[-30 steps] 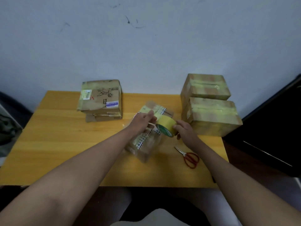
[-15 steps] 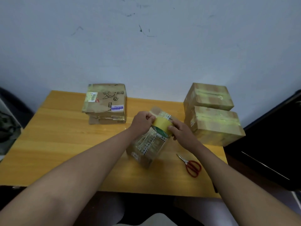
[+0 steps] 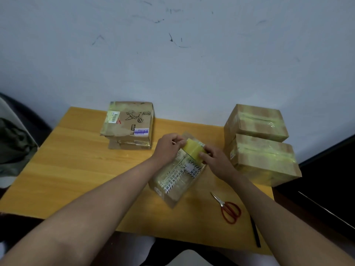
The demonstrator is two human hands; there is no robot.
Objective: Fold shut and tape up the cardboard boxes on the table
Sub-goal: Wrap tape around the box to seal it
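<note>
I'm gripping the tape roll point(image 3: 194, 152) in my right hand point(image 3: 215, 162) over the box point(image 3: 177, 179) lying mid-desk point(image 3: 76, 169), while my left hand point(image 3: 169, 148) is pinching its loose end. Risk: the strip could be twisting and sticking to itself.

Flat brown cardboard box point(image 3: 129, 122) at back left: barcode sticker, blue-white label, cartoon print; txt too small to read. Middle taped box point(image 3: 177, 178): black-white characters, illegible.
</note>
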